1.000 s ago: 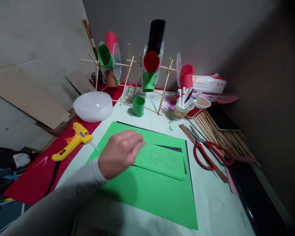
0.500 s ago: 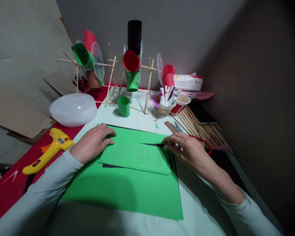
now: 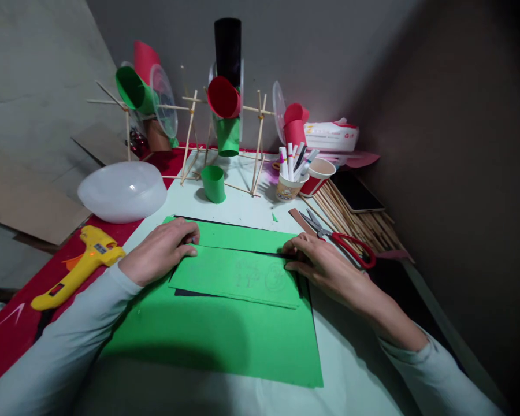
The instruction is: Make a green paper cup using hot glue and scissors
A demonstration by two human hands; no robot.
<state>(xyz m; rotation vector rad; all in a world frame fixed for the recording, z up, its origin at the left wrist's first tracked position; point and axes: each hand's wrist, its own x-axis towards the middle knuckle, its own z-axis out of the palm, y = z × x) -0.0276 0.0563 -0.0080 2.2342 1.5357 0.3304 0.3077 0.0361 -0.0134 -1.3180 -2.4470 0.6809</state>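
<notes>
A small green paper piece [image 3: 238, 276] with faint pencil drawings lies on a black sheet and a large green sheet [image 3: 225, 335]. My left hand [image 3: 158, 251] rests on the piece's left end, fingers curled loosely and pressed down. My right hand [image 3: 325, 268] touches its right end with fingertips laid flat. Neither hand lifts anything.
Red-handled scissors [image 3: 342, 240] lie right of my right hand, beside a bundle of wooden sticks [image 3: 359, 222]. A yellow glue gun [image 3: 75, 268] sits at left on red paper. Behind are a white bowl [image 3: 121, 190], a green paper cup [image 3: 213, 184], a marker cup [image 3: 291, 184] and a stick frame with paper cups [image 3: 221, 104].
A second ago only my left hand was over the paper. My right hand has come in and both now rest on the small green piece, which has shifted slightly left.
</notes>
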